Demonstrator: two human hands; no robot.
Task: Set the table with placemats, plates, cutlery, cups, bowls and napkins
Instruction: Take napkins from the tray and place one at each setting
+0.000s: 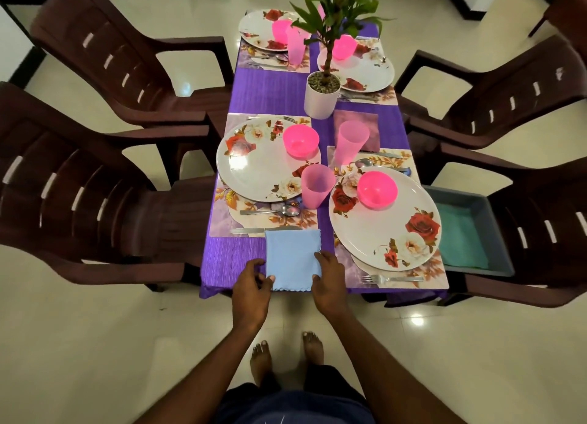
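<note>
napkin: blue cloth napkin flat at table's near edge, beside near-left placemat.
grip: left hand pinching near-left corner; right hand fingers curled on right edge.
advice: smooth flat, square to edge, clear of knife.

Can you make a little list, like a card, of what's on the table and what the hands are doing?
table: purple cloth
settings: four flowered plates, each with a pink bowl
near left plate
near right plate
centre: potted plant
blue napkin: flat at near edge
left hand: pinches napkin's near left corner
right hand: fingers on its right edge
</note>
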